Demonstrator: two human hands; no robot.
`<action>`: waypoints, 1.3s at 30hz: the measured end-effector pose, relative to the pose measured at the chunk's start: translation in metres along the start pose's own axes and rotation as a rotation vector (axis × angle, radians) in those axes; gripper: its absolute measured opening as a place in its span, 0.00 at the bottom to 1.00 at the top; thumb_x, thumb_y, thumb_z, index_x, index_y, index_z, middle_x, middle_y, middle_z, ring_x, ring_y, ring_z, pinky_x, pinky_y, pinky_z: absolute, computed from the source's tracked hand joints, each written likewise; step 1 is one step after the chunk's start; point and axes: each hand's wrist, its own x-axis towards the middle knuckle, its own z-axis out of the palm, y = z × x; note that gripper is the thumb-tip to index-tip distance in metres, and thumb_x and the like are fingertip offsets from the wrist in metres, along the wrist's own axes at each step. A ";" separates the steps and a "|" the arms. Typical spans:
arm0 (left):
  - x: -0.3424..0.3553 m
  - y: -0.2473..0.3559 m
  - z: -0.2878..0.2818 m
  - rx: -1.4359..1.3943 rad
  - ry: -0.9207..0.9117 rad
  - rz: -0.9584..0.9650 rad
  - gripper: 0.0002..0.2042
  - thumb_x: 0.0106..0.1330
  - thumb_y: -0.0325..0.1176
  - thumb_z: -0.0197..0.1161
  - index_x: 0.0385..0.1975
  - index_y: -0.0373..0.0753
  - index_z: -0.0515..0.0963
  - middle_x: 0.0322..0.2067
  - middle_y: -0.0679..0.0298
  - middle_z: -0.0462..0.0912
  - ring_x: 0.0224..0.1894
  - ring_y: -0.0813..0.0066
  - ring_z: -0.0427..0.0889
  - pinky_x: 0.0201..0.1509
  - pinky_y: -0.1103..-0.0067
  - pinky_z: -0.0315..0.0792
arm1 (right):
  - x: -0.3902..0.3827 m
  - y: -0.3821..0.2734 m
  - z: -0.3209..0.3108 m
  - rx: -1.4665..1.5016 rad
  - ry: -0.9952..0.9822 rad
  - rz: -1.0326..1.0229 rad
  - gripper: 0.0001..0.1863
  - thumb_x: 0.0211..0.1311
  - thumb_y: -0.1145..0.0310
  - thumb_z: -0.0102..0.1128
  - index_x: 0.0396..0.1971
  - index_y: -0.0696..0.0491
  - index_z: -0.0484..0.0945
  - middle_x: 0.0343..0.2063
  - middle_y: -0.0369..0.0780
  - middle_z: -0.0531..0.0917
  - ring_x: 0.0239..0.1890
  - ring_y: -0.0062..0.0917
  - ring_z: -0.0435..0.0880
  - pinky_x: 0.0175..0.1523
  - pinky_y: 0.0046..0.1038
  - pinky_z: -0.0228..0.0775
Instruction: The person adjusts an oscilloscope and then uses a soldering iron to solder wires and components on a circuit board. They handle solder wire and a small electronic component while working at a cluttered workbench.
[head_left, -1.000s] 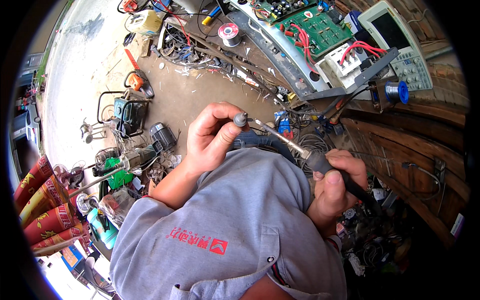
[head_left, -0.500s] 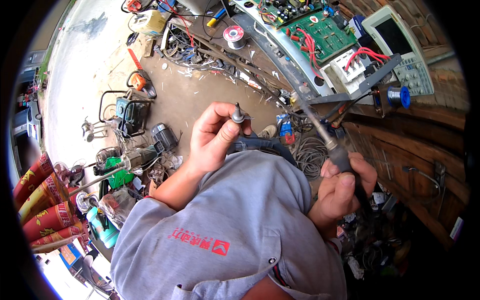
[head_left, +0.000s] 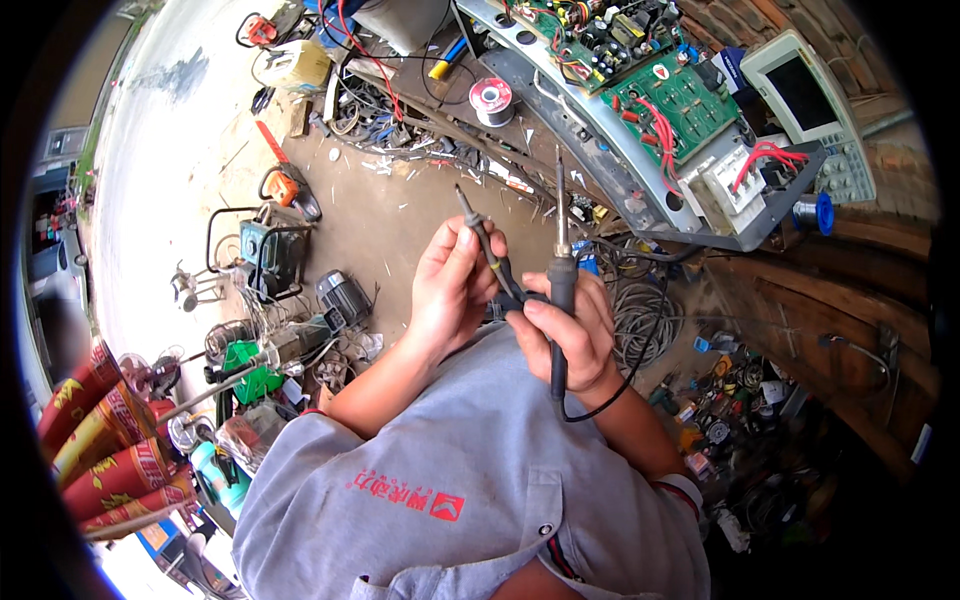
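In front of my chest my left hand (head_left: 447,285) is closed around a slim dark probe (head_left: 488,243) with a grey pointed tip and a yellow ring, like an oscilloscope probe. Close on its right, my right hand (head_left: 575,335) grips the black handle of a soldering iron (head_left: 562,270). The iron's metal tip points away from me, and a black cord loops from its lower end. Dark parts at the probe's rear reach the right fingertips; whether those fingers pinch them too, I cannot tell.
Ahead to the right, an opened metal chassis (head_left: 590,140) holds green circuit boards (head_left: 690,115). An oscilloscope (head_left: 800,90) stands beyond it, with a blue spool (head_left: 818,213) nearby. A red-and-white solder spool (head_left: 492,101) sits on the bench. Cables (head_left: 640,320), a motor (head_left: 343,298) and a chainsaw (head_left: 287,190) lie around.
My right hand has brought the soldering iron leftward, close to the left hand, and turned it more upright. The probe in my left hand has tilted, showing more of its length. The view has shifted slightly.
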 end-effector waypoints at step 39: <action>0.220 0.042 -0.155 1.114 0.050 -0.286 0.09 0.60 0.35 0.62 0.33 0.37 0.80 0.26 0.66 0.82 0.13 0.88 0.61 0.15 0.85 0.55 | 0.021 -0.074 0.052 -0.417 0.262 0.421 0.12 0.66 0.68 0.48 0.46 0.56 0.64 0.32 0.53 0.80 0.24 0.30 0.76 0.30 0.30 0.71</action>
